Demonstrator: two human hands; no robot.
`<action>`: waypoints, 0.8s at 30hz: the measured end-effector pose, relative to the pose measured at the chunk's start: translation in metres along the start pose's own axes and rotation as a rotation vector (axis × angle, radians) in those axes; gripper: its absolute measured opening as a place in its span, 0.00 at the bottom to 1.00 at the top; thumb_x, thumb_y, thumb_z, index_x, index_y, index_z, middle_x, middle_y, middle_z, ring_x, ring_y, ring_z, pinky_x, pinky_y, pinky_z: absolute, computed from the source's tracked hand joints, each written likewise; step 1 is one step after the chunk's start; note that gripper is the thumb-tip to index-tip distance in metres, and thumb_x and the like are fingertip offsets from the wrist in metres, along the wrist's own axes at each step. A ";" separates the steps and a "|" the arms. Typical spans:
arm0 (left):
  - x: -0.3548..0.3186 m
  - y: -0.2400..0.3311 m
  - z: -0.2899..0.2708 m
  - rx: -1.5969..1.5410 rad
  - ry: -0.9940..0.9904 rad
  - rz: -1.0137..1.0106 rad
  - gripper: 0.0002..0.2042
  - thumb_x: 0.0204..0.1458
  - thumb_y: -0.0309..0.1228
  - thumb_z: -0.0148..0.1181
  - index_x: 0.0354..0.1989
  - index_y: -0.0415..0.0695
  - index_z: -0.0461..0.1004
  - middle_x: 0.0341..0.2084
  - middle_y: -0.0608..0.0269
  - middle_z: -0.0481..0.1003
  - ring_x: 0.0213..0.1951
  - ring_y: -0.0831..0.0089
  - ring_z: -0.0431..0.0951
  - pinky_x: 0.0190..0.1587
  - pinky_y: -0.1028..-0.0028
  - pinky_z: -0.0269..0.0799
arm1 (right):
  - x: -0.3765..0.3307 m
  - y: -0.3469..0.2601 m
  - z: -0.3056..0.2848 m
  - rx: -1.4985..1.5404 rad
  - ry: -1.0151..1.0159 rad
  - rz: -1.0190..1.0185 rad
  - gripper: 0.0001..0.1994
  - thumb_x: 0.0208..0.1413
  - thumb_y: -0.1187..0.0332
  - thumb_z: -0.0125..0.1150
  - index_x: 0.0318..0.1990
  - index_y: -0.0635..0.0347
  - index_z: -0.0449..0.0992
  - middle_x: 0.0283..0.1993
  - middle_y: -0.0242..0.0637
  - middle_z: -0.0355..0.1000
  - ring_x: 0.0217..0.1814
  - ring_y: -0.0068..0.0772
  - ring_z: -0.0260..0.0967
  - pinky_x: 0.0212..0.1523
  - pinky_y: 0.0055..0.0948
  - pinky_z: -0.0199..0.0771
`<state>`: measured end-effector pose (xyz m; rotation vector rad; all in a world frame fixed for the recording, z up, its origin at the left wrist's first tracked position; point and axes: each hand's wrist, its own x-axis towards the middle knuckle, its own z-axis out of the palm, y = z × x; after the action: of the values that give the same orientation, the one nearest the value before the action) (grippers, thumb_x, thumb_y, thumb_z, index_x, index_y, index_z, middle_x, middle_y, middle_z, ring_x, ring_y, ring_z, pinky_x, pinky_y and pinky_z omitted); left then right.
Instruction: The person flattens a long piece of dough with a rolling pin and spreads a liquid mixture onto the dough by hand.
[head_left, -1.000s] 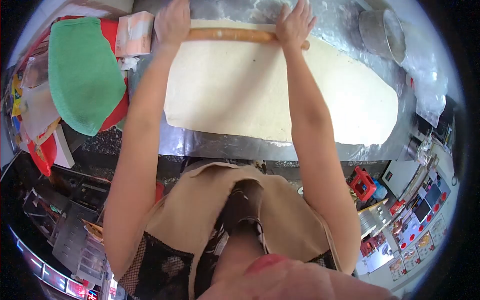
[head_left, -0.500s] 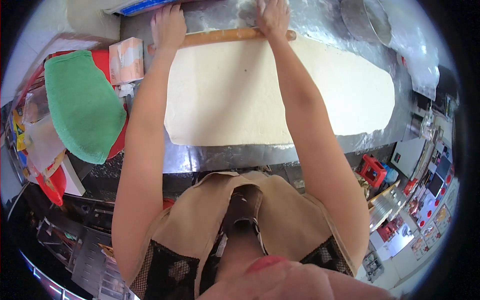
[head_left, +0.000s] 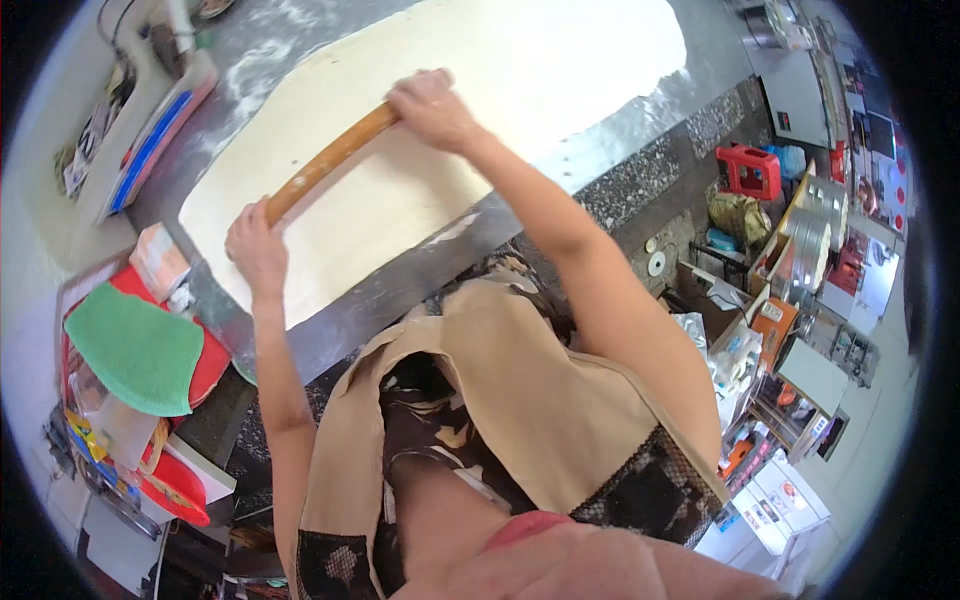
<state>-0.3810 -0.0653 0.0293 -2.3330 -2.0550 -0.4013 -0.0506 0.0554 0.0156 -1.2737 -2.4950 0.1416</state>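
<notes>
A wooden rolling pin (head_left: 335, 160) lies slantwise across a wide, thin sheet of pale dough (head_left: 540, 70). My left hand (head_left: 257, 245) is closed round the pin's near left end. Round the far right end wraps my right hand (head_left: 432, 108), a little blurred. Both arms reach out over the dough, and the pin rests on its surface near the left part of the sheet. Beneath the dough is a metal worktop (head_left: 330, 335), dusted with flour beyond the sheet's far edge.
Left of the dough stand a tissue box (head_left: 160, 262) and a red container with a green towel (head_left: 135, 350) over it. A plastic package with a blue stripe (head_left: 150, 150) lies by the wall. To the right, a red stool (head_left: 750, 172) stands below the worktop.
The rolling pin has come from the dough's far edge back toward me, with both hands still on it. My view has turned, so the worktop now slants.
</notes>
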 end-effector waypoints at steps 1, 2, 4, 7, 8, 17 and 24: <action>0.010 0.038 0.000 -0.064 0.005 0.066 0.23 0.45 0.31 0.62 0.53 0.50 0.69 0.44 0.61 0.71 0.48 0.59 0.70 0.52 0.58 0.62 | -0.024 0.038 -0.020 0.064 0.010 0.014 0.15 0.48 0.64 0.63 0.44 0.55 0.73 0.49 0.39 0.69 0.55 0.47 0.62 0.60 0.44 0.55; 0.022 0.076 0.009 -0.067 0.027 0.116 0.23 0.45 0.33 0.63 0.53 0.49 0.70 0.45 0.59 0.72 0.48 0.58 0.70 0.52 0.59 0.62 | -0.043 0.070 -0.044 -0.003 -0.003 0.050 0.16 0.47 0.64 0.64 0.45 0.56 0.73 0.49 0.39 0.69 0.54 0.46 0.62 0.59 0.42 0.57; 0.059 0.162 0.029 -0.148 0.056 0.143 0.23 0.45 0.32 0.63 0.53 0.51 0.71 0.44 0.63 0.72 0.47 0.62 0.70 0.48 0.63 0.64 | -0.077 0.143 -0.086 -0.115 -0.033 0.104 0.18 0.46 0.63 0.65 0.46 0.56 0.73 0.49 0.38 0.69 0.53 0.44 0.63 0.58 0.41 0.58; 0.113 0.256 0.057 -0.187 0.019 0.135 0.22 0.44 0.32 0.64 0.51 0.51 0.73 0.44 0.65 0.72 0.47 0.63 0.70 0.48 0.63 0.64 | -0.108 0.237 -0.122 -0.197 -0.037 0.098 0.20 0.47 0.62 0.66 0.47 0.56 0.72 0.50 0.38 0.69 0.54 0.42 0.64 0.59 0.41 0.58; 0.126 0.276 0.069 -0.207 0.056 0.146 0.21 0.44 0.33 0.64 0.50 0.52 0.73 0.44 0.66 0.72 0.46 0.65 0.71 0.47 0.64 0.64 | -0.103 0.264 -0.131 -0.185 -0.170 0.201 0.21 0.46 0.60 0.66 0.48 0.57 0.71 0.49 0.38 0.69 0.55 0.41 0.64 0.59 0.40 0.59; 0.182 0.357 0.129 -0.050 0.061 -0.122 0.25 0.52 0.38 0.57 0.60 0.49 0.64 0.60 0.52 0.60 0.62 0.50 0.56 0.63 0.55 0.53 | -0.085 0.350 -0.081 -0.147 -0.050 0.426 0.36 0.58 0.47 0.45 0.66 0.64 0.54 0.70 0.56 0.46 0.72 0.57 0.40 0.70 0.51 0.38; 0.046 0.416 0.099 -0.108 -0.138 0.052 0.23 0.52 0.36 0.54 0.58 0.49 0.67 0.54 0.63 0.68 0.56 0.62 0.66 0.55 0.60 0.59 | -0.250 0.303 -0.119 -0.149 -0.041 0.471 0.28 0.53 0.48 0.54 0.60 0.49 0.65 0.66 0.39 0.57 0.69 0.47 0.51 0.68 0.56 0.41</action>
<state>0.0482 -0.0620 0.0097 -2.5385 -2.0746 -0.3693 0.3582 0.0273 -0.0068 -1.9214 -2.2255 0.0939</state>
